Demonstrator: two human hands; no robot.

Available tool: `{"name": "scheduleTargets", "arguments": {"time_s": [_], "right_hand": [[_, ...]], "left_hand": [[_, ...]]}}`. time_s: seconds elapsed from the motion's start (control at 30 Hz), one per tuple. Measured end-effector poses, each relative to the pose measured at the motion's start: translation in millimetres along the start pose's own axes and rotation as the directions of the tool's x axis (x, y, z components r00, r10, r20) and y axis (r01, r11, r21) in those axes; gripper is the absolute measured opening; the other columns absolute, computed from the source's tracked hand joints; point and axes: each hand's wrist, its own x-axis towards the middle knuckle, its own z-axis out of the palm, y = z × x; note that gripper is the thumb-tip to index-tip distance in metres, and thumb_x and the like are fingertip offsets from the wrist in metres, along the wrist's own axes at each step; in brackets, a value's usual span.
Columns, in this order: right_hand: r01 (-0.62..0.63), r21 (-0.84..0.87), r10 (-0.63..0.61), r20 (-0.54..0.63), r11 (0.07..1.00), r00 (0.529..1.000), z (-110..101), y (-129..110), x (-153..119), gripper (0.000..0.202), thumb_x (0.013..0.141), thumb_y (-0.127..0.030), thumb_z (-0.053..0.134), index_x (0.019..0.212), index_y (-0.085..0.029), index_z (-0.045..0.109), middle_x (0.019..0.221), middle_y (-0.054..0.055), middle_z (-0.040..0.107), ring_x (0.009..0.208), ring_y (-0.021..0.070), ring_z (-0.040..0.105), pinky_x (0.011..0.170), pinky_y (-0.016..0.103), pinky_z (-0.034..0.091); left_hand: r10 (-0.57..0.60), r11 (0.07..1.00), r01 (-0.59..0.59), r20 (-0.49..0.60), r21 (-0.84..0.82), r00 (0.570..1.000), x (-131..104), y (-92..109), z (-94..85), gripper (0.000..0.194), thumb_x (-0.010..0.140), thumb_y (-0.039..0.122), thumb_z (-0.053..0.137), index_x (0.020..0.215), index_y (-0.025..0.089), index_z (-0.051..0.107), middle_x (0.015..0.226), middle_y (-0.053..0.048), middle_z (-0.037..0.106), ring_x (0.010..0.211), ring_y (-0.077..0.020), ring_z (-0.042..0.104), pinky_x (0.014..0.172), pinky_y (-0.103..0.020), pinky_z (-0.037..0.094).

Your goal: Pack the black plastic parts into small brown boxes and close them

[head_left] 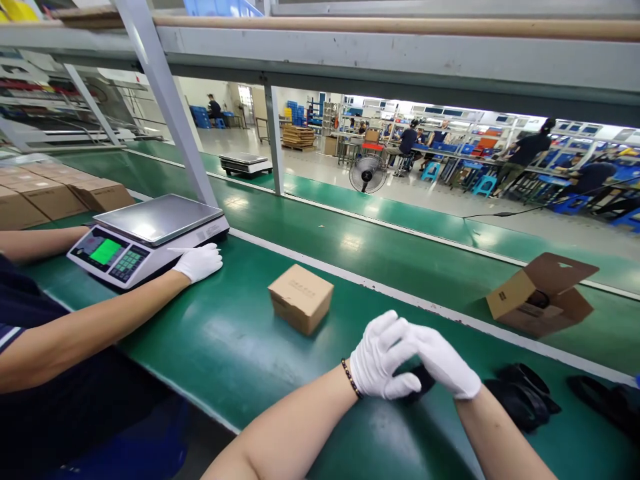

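My left hand [384,355] and my right hand [445,359], both in white gloves, meet above the green bench. A small black object [421,385] shows between them, mostly covered, so its kind cannot be made out. My left fingers curve over it with the thumb along its near side; my right palm wraps its other side, those fingertips partly hidden. Right of my hands lie a black item with a ring-like part [525,397] and another black looped item [600,403]. A closed brown carton [301,298] sits left of my hands.
An open carton [540,300] with something dark inside stands at the back right. At left, a co-worker's gloved hand [200,263] rests beside a weighing scale [160,220], near several cartons [45,193]. A metal post [165,100] and shelf beam [375,57] frame the bench [240,360].
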Motion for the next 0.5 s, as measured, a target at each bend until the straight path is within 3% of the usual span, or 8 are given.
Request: {"name": "scheduleTargets", "arguments": {"time_s": [0.13,0.2,0.27,0.37,0.43,0.5], "right_hand": [[-0.204,-0.089,0.195,-0.104,0.975,0.975,-13.2,10.0,-10.9,0.036,0.091,-0.046,0.042,0.098,-0.024,0.069,0.106,0.002,0.069,0.096,0.0199,0.065,0.085,0.034,0.053],[-0.184,-0.201,0.155,-0.153,0.962,0.976,-7.9,10.8,-20.6,0.036,0.091,-0.047,0.042,0.093,-0.023,0.069,0.103,0.004,0.069,0.094,0.0201,0.065,0.085,0.034,0.052],[-0.047,-0.333,0.015,-0.098,0.942,0.995,3.4,3.7,-29.3,0.035,0.093,-0.044,0.041,0.097,-0.022,0.067,0.103,0.007,0.068,0.093,0.0202,0.063,0.084,0.034,0.050],[0.160,-0.560,-0.107,0.126,0.813,0.986,21.5,-12.4,-39.7,0.036,0.090,-0.047,0.046,0.107,-0.021,0.063,0.090,0.009,0.066,0.081,0.0214,0.062,0.072,0.035,0.048],[0.180,-0.702,-0.028,0.223,0.689,0.974,28.8,-16.6,-47.9,0.043,0.086,-0.055,0.049,0.110,-0.021,0.062,0.073,0.007,0.063,0.064,0.0212,0.059,0.058,0.032,0.044],[0.127,-0.802,0.087,0.218,0.584,0.972,32.2,-12.8,-60.3,0.046,0.084,-0.058,0.051,0.109,-0.021,0.063,0.061,0.005,0.060,0.050,0.0209,0.056,0.048,0.030,0.037]], "left_hand": [[0.281,0.928,-0.246,-0.092,0.278,0.955,12.4,-12.7,-4.5,0.060,0.088,0.046,0.044,0.142,0.027,0.025,0.146,-0.011,0.033,0.139,-0.0325,0.026,0.113,-0.057,0.018],[0.336,0.892,-0.257,-0.166,0.373,0.927,16.2,-18.0,-2.9,0.062,0.091,0.040,0.041,0.146,0.026,0.014,0.147,-0.013,0.031,0.140,-0.0311,0.023,0.110,-0.057,0.025],[0.339,0.880,-0.232,-0.206,0.414,0.918,18.1,-22.2,-1.1,0.060,0.092,0.036,0.040,0.145,0.022,0.017,0.144,-0.015,0.035,0.140,-0.0314,0.024,0.107,-0.056,0.032],[0.280,0.887,-0.156,-0.240,0.435,0.929,17.9,-27.2,-0.9,0.052,0.093,0.031,0.039,0.142,0.019,0.025,0.138,-0.017,0.042,0.138,-0.0311,0.028,0.104,-0.055,0.038],[0.237,0.891,-0.105,-0.254,0.441,0.938,16.9,-29.9,-2.2,0.048,0.094,0.029,0.039,0.140,0.019,0.029,0.136,-0.016,0.045,0.136,-0.0297,0.031,0.104,-0.054,0.039],[0.203,0.896,-0.072,-0.260,0.439,0.944,16.0,-32.2,-3.4,0.046,0.095,0.027,0.038,0.139,0.019,0.032,0.135,-0.016,0.047,0.135,-0.0283,0.034,0.105,-0.052,0.039]]}}
